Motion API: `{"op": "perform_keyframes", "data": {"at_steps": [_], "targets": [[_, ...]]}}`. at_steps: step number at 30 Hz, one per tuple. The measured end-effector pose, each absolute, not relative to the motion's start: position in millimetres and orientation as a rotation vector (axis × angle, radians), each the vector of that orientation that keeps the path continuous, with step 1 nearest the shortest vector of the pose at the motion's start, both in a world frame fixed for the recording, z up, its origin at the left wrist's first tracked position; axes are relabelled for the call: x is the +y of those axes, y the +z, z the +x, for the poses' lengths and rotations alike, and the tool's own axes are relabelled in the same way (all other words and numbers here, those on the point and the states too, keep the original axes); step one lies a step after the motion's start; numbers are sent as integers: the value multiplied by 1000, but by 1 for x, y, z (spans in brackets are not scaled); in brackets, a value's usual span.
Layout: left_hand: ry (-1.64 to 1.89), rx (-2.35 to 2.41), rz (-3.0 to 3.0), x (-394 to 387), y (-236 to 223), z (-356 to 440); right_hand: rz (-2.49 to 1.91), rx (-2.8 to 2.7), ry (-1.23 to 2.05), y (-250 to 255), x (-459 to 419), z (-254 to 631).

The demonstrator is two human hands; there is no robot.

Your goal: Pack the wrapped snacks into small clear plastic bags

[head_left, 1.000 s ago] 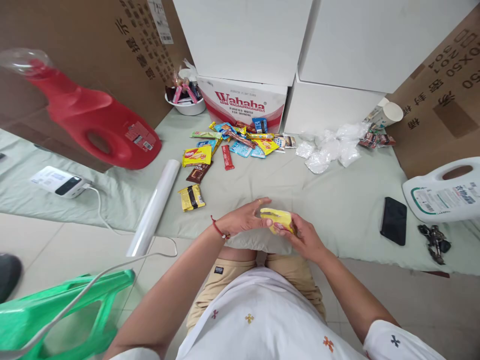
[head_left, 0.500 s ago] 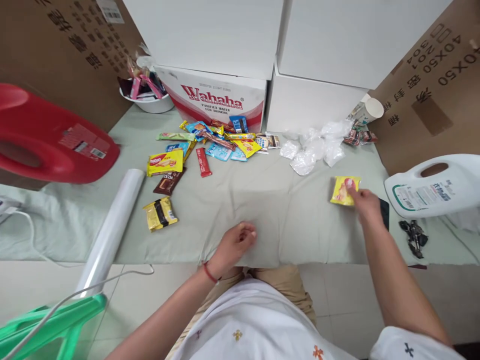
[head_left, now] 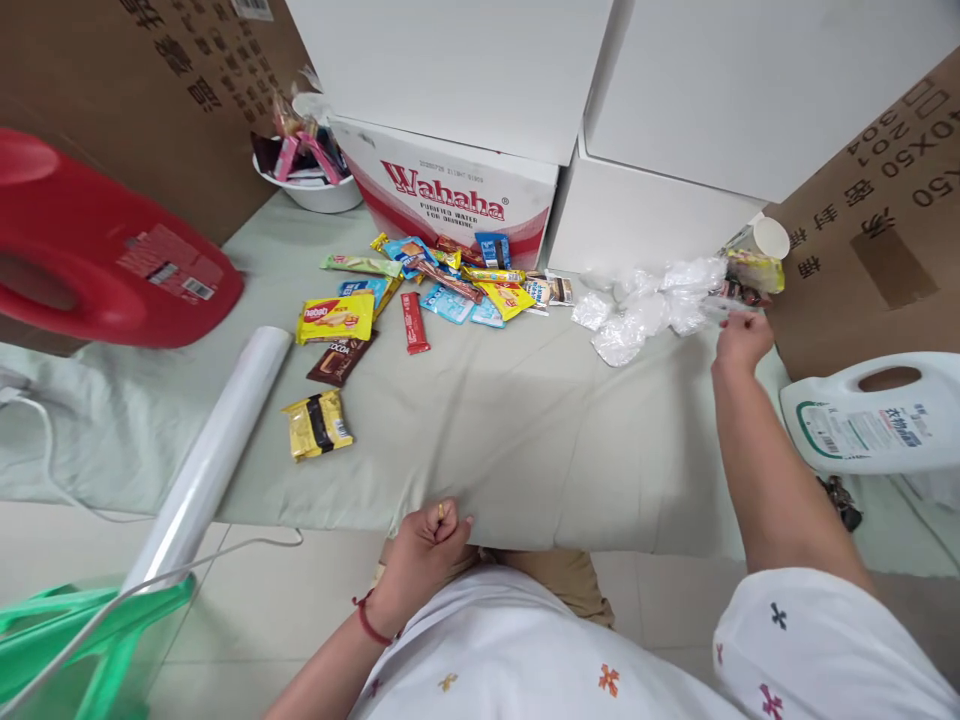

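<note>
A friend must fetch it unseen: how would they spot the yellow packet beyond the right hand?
Start at the brown cardboard at picture right; beside it is a white cup. The yellow packet is in front of that cup, beyond the right hand. It's the only yellow thing there, beside clear plastic and reddish wrappers.

Desk (head_left: 525, 450), green-draped; on it: wrapped snacks (head_left: 335, 319), clear packets (head_left: 626, 332), white bowl (head_left: 322, 198), white jug (head_left: 874, 420), white roll (head_left: 217, 445) overhanging edge

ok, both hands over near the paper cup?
No, only the right hand is near the paper cup; the left hand is curled at the front edge of the pale green cloth.
</note>
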State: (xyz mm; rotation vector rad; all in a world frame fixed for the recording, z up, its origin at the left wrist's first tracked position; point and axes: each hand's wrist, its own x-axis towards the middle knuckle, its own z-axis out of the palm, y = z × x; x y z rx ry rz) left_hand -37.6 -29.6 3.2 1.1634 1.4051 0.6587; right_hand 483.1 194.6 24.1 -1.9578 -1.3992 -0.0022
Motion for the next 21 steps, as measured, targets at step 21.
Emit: {"op": "perform_keyframes", "data": {"at_steps": [21], "targets": [[726,1379,1208,-43,8,-59,-1777,-1419,636,-4,105,322]]}}
